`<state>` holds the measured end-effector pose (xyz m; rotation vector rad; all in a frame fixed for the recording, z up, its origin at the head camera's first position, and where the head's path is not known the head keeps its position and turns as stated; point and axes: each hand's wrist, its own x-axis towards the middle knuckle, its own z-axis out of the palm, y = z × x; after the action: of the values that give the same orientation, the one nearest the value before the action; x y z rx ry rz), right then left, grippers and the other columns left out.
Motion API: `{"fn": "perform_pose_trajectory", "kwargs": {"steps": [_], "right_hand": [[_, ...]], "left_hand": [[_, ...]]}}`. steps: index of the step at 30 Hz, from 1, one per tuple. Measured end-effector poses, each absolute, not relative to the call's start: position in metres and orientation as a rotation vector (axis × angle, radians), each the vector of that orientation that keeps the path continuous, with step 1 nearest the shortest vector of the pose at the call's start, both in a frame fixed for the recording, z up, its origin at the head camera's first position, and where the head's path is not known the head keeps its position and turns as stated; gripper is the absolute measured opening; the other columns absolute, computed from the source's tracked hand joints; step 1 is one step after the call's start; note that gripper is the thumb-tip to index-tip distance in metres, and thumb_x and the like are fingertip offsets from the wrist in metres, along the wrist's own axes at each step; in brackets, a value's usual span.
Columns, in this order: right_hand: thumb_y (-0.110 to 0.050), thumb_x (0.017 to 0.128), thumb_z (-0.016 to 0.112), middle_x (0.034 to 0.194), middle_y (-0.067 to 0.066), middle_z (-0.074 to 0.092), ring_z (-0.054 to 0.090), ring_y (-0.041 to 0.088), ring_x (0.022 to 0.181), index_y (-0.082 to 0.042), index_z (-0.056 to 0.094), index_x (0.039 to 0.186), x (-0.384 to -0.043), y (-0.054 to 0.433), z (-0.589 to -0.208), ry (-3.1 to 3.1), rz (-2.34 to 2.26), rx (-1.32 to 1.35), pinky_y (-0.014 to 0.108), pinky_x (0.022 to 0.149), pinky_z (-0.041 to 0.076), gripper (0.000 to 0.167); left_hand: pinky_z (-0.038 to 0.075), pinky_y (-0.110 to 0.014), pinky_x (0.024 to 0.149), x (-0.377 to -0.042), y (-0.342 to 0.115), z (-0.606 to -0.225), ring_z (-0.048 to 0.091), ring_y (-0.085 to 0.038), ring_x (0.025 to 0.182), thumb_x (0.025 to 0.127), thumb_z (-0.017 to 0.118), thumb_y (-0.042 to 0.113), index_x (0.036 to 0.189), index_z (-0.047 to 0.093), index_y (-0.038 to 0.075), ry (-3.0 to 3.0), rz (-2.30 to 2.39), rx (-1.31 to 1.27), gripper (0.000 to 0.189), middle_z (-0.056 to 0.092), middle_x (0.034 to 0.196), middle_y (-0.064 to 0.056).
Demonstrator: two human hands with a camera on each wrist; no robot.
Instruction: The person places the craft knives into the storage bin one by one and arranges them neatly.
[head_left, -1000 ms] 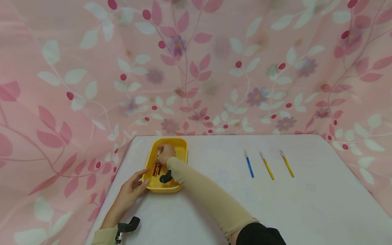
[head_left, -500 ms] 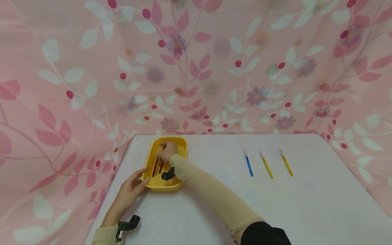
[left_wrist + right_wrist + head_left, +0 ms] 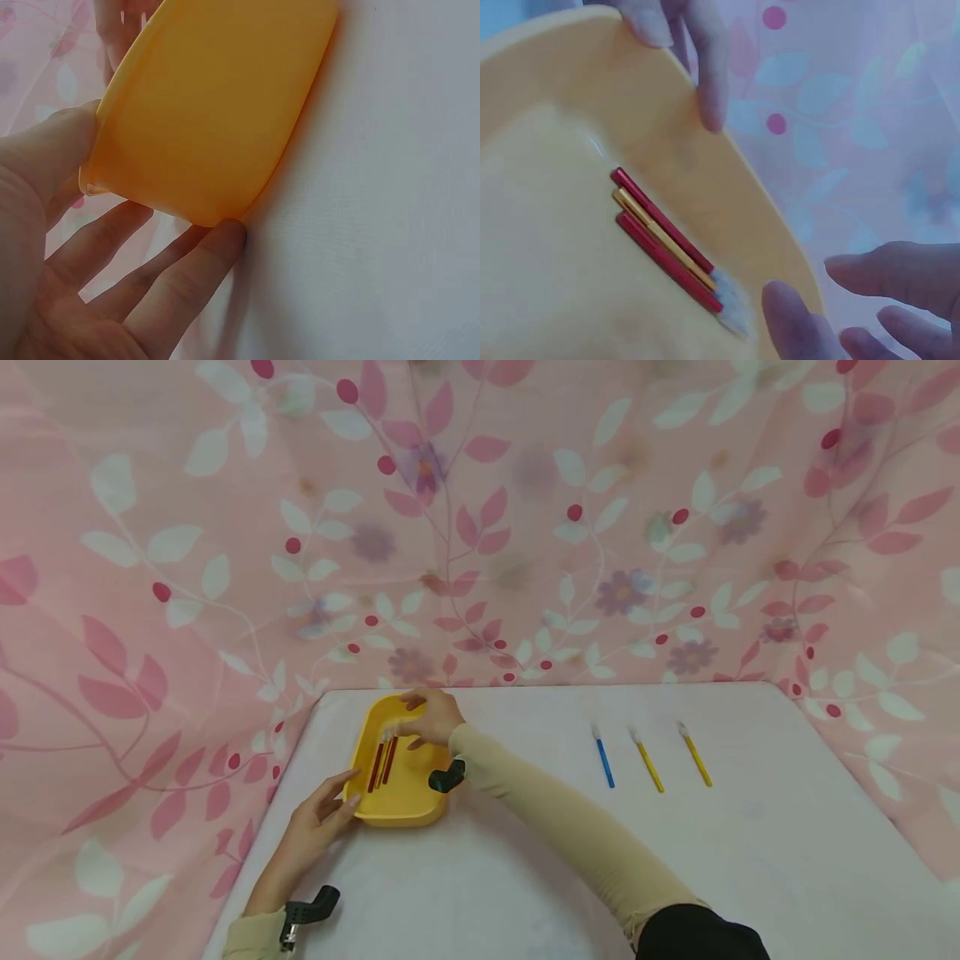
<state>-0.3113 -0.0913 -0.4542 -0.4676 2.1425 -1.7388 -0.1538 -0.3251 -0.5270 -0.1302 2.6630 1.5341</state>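
A yellow tray (image 3: 412, 797) stands at the left of the table. Inside, two red paintbrushes (image 3: 388, 764) and a yellow paintbrush (image 3: 667, 240) lie side by side, whitish tips toward the far end. My left hand (image 3: 318, 818) grips the tray's near left corner, with the thumb at the rim and fingers against the outer wall in the left wrist view. Over the tray's far right part, my right hand (image 3: 431, 718) has thumb and fingers spread apart, holding nothing. In the right wrist view its fingertips (image 3: 784, 300) are beside the brush tips.
A blue paintbrush (image 3: 604, 762) and two yellow paintbrushes (image 3: 649, 764) lie spaced apart on the right half of the white table (image 3: 525, 860). Behind the table hangs a pink floral cloth (image 3: 480, 527).
My right hand has let go of the paintbrushes in the tray and drawn back to the right, uncovering them. The left hand has stayed at the tray's corner.
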Motion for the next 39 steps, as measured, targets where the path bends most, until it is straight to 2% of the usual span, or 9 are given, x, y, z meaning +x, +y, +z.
{"fn": "perform_pose_trajectory", "kwargs": {"steps": [2,4,8,11,16,19,23,30,39], "right_hand": [[0.004,0.093,0.084,0.135,0.018,0.065,0.077,0.029,0.080,-0.001,0.067,0.144,-0.311,-0.081,-0.451,2.151,-1.724,-0.482,0.046,0.070,0.069,0.054],[0.003,0.093,0.085,0.133,0.016,0.067,0.077,0.031,0.083,-0.003,0.068,0.143,-0.310,-0.070,-0.448,2.145,-1.728,-0.490,0.050,0.072,0.069,0.053],[0.000,0.093,0.086,0.133,0.017,0.067,0.074,0.047,0.093,-0.003,0.068,0.144,-0.307,-0.045,-0.445,2.111,-1.727,-0.532,0.057,0.079,0.067,0.055],[-0.003,0.094,0.086,0.133,0.018,0.067,0.072,0.053,0.098,-0.003,0.066,0.146,-0.304,-0.027,-0.442,2.108,-1.696,-0.607,0.059,0.079,0.067,0.057],[-0.005,0.094,0.087,0.133,0.021,0.068,0.076,0.039,0.093,-0.004,0.066,0.147,-0.301,0.007,-0.436,2.155,-1.636,-0.689,0.059,0.078,0.066,0.057],[-0.005,0.094,0.087,0.133,0.020,0.068,0.075,0.033,0.092,-0.004,0.066,0.147,-0.300,0.027,-0.433,2.171,-1.616,-0.727,0.055,0.077,0.068,0.057],[-0.006,0.093,0.088,0.133,0.016,0.069,0.074,0.035,0.095,-0.007,0.067,0.147,-0.298,0.054,-0.435,2.172,-1.624,-0.825,0.050,0.074,0.069,0.057],[-0.005,0.092,0.090,0.133,0.013,0.069,0.074,0.035,0.096,-0.008,0.067,0.147,-0.291,0.095,-0.442,2.192,-1.643,-0.919,0.057,0.073,0.068,0.060],[-0.003,0.091,0.089,0.132,0.019,0.067,0.072,0.039,0.099,-0.007,0.063,0.150,-0.289,0.140,-0.449,2.211,-1.611,-0.931,0.047,0.071,0.069,0.064]], "left_hand": [[0.051,-0.059,0.114,-0.153,-0.325,-0.527,0.049,-0.050,0.148,0.110,0.067,0.044,0.166,0.047,0.025,2.664,1.530,-0.132,0.062,0.040,0.173,-0.015],[0.052,-0.057,0.113,-0.153,-0.325,-0.528,0.049,-0.050,0.148,0.110,0.067,0.045,0.167,0.046,0.025,2.661,1.531,-0.137,0.063,0.039,0.173,-0.015],[0.054,-0.054,0.111,-0.153,-0.323,-0.527,0.051,-0.047,0.146,0.110,0.066,0.047,0.167,0.045,0.026,2.654,1.532,-0.144,0.065,0.039,0.174,-0.015],[0.054,-0.055,0.111,-0.153,-0.322,-0.527,0.053,-0.048,0.145,0.110,0.066,0.046,0.167,0.046,0.025,2.660,1.530,-0.146,0.064,0.039,0.173,-0.017],[0.049,-0.061,0.114,-0.153,-0.321,-0.527,0.045,-0.054,0.150,0.111,0.065,0.045,0.167,0.045,0.023,2.663,1.525,-0.132,0.064,0.036,0.174,-0.019],[0.049,-0.061,0.114,-0.154,-0.321,-0.526,0.043,-0.054,0.151,0.111,0.065,0.045,0.168,0.044,0.023,2.660,1.520,-0.130,0.065,0.035,0.175,-0.019],[0.046,-0.062,0.116,-0.153,-0.322,-0.526,0.041,-0.054,0.152,0.110,0.065,0.047,0.168,0.043,0.024,2.651,1.518,-0.148,0.066,0.033,0.176,-0.018],[0.047,-0.062,0.115,-0.153,-0.323,-0.528,0.042,-0.056,0.151,0.111,0.066,0.045,0.168,0.045,0.023,2.670,1.528,-0.138,0.065,0.035,0.175,-0.020],[0.048,-0.060,0.114,-0.154,-0.323,-0.528,0.040,-0.057,0.152,0.111,0.065,0.046,0.168,0.044,0.023,2.659,1.530,-0.127,0.065,0.034,0.175,-0.018]]}}
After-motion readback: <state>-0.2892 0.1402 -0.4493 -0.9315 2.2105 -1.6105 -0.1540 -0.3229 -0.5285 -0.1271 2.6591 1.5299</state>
